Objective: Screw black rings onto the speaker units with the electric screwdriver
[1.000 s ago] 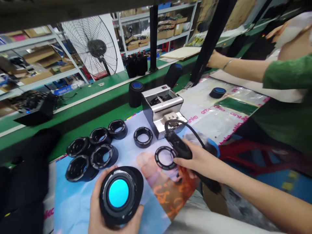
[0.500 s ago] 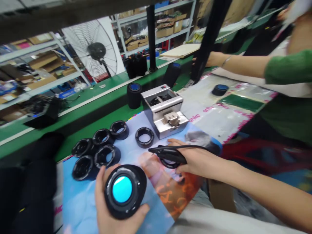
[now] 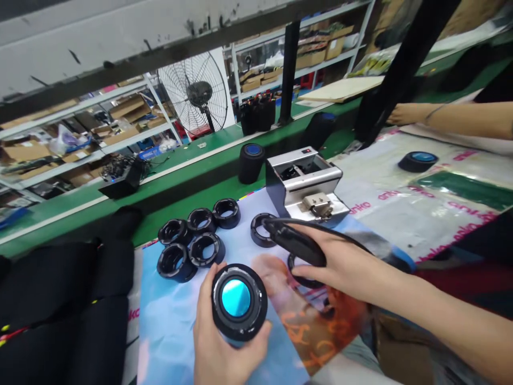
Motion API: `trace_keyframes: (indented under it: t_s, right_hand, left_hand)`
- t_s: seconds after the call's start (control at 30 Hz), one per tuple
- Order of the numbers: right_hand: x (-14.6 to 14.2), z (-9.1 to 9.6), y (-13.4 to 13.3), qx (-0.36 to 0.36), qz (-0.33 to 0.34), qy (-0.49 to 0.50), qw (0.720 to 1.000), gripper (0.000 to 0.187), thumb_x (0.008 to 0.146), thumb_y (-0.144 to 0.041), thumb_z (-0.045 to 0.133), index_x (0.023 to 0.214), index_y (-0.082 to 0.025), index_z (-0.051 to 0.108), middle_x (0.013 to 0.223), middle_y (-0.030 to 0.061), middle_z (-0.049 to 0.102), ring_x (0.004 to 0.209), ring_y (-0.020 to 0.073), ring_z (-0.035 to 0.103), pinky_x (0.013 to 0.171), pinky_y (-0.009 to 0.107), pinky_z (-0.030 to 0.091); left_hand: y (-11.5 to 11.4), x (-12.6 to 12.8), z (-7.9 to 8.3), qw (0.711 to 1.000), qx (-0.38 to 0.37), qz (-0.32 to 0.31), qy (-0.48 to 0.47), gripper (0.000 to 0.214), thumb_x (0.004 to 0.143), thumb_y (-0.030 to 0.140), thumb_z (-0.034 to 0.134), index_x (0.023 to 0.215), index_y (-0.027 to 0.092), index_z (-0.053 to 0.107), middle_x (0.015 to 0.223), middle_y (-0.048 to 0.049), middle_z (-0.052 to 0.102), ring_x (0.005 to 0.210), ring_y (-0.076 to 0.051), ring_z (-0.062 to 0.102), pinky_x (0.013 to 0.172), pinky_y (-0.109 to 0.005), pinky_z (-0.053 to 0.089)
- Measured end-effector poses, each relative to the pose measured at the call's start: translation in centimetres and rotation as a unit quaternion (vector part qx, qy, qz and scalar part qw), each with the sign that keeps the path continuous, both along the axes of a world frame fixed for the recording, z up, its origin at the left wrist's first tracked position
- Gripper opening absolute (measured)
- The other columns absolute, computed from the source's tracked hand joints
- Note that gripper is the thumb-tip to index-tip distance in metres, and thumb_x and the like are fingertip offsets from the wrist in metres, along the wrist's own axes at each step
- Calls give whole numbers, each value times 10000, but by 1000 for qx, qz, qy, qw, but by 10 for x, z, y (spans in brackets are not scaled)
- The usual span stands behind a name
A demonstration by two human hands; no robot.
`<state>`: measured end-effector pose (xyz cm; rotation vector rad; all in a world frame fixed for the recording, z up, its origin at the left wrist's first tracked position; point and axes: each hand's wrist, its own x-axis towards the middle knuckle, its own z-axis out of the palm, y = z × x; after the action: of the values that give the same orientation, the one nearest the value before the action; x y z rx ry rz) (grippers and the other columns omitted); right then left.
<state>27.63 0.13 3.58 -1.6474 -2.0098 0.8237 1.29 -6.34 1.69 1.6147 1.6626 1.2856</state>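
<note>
My left hand (image 3: 224, 350) is wrapped round a black cylinder (image 3: 256, 291) whose upturned end shows a shiny blue disc in a dark rim. My right hand (image 3: 334, 256) grips a black corded hand tool (image 3: 298, 241); its kind is unclear. The tool's narrow tip points left, overlapping in view a black ring (image 3: 255, 231) on the printed sheet. Another ring (image 3: 295, 262) lies under this hand, partly hidden. Further left, several black rings (image 3: 207, 250) are grouped on the sheet beyond my left hand.
A silver box-shaped machine (image 3: 304, 179) stands behind the rings. Black cylinders with blue tops stand beside it (image 3: 251, 163) and on the plastic sheeting at right (image 3: 418, 161). Another person's arm (image 3: 473, 118) reaches in there. Black padded pieces (image 3: 52, 299) lie left; a dark post (image 3: 404, 75) rises at right.
The whole scene has shifted right in view. My right hand has lifted the tool, and its tip now overlaps the single ring. The cylinder in my left hand has tilted to face me more squarely.
</note>
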Motion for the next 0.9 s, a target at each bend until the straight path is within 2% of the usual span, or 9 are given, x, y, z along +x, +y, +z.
trace_keyframes:
  t_s: [0.07,0.13,0.3,0.43,0.53,0.6,0.63,0.77,0.9]
  right_hand:
    - [-17,15,16,13,1,-7,1000,743,907,-303,766,1603,-268,507,1624,70,535,1442,303,599,1249,442,496]
    - [-33,20,32,13,-1,-27,1000,699,900,-252,800,1552,-203,552,1600,139,537,1375,349,644,1227,470,501]
    - [-60,10,53,4,-26,-65,998,524,942,-197,759,1433,-76,618,1408,255,608,1223,417,707,1114,536,548]
    - [-57,19,47,34,-23,-35,999,586,954,-192,714,1513,-129,549,1442,200,613,1325,357,650,1185,475,494]
    - [-47,47,33,42,-8,0,999,689,880,-301,793,1507,-191,530,1160,81,732,1030,275,737,954,356,596]
    - [-45,70,22,22,47,41,998,670,796,-324,837,1413,-236,593,948,-6,730,815,216,716,725,267,573]
    - [-46,81,16,8,95,70,993,637,771,-294,838,1369,-257,621,943,-27,734,809,195,712,696,237,552]
    - [-60,106,5,-41,270,105,956,443,784,-130,718,1194,-297,729,1112,-61,772,944,149,734,772,181,528]
    - [-67,102,11,-52,324,76,942,416,796,-110,671,1159,-290,764,1238,-45,752,1044,169,732,849,202,537]
  left_hand:
    - [2,0,0,1000,-1,-8,-21,830,726,345,819,1496,212,540,1511,-152,680,1371,-380,692,1104,-507,611]
    - [2,1,0,999,-7,-16,-46,859,729,341,821,1520,213,514,1529,-154,658,1373,-371,691,1125,-498,601]
    - [0,7,-2,994,2,-25,-109,926,736,282,797,1583,258,424,1569,-127,620,1419,-323,658,1120,-410,594]
    - [-3,10,-10,989,20,-17,-145,949,711,222,815,1574,284,425,1604,-114,587,1494,-326,590,1235,-444,505]
    - [-1,9,-14,991,20,-24,-127,910,721,234,831,1552,262,459,1587,-139,599,1477,-358,602,1230,-508,510]
    - [3,8,-13,993,18,-31,-111,876,733,267,860,1529,247,496,1552,-148,626,1425,-366,646,1187,-517,552]
    - [4,8,-11,994,17,-37,-105,858,738,295,877,1516,245,520,1518,-144,651,1393,-364,669,1169,-518,566]
    - [9,6,-6,993,1,-71,-96,760,745,421,914,1428,240,635,1343,-123,750,1302,-379,718,1137,-550,583]
    - [8,6,-10,990,-24,-59,-125,973,681,447,972,1534,239,552,1429,-148,726,1350,-404,695,1138,-557,585]
